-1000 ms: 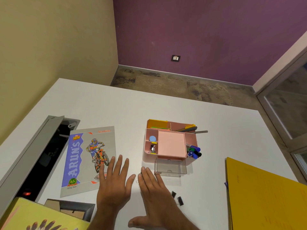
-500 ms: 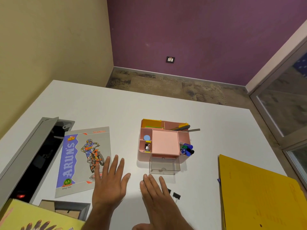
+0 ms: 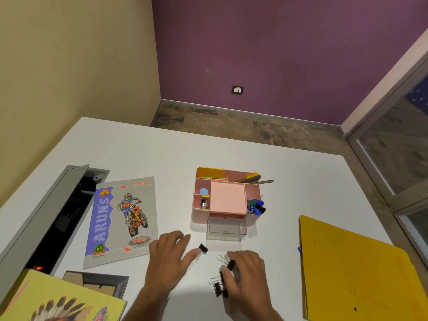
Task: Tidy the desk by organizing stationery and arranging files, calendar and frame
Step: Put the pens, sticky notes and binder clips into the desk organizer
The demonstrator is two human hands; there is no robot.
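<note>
Near the front of the white surface (image 3: 162, 158) I find loose black binder clips (image 3: 220, 289). My right hand (image 3: 245, 278) curls over that cluster, gripping one clip; my left hand (image 3: 168, 258) pinches a single clip (image 3: 203, 249) by its wire handle. I judge the stationery-gathering step in hand; next, the clips go into the clear drawer (image 3: 227, 228) standing open below the pink organizer (image 3: 228, 198), just ahead. Room is tight: notebook (image 3: 120, 218) left, yellow file (image 3: 361, 274) right, frame (image 3: 102, 283) near the front edge.

I see even, dim-warm indoor light from above; soft shadows under both hands, mild motion blur there, wide-angle bending at edges, no glare.
</note>
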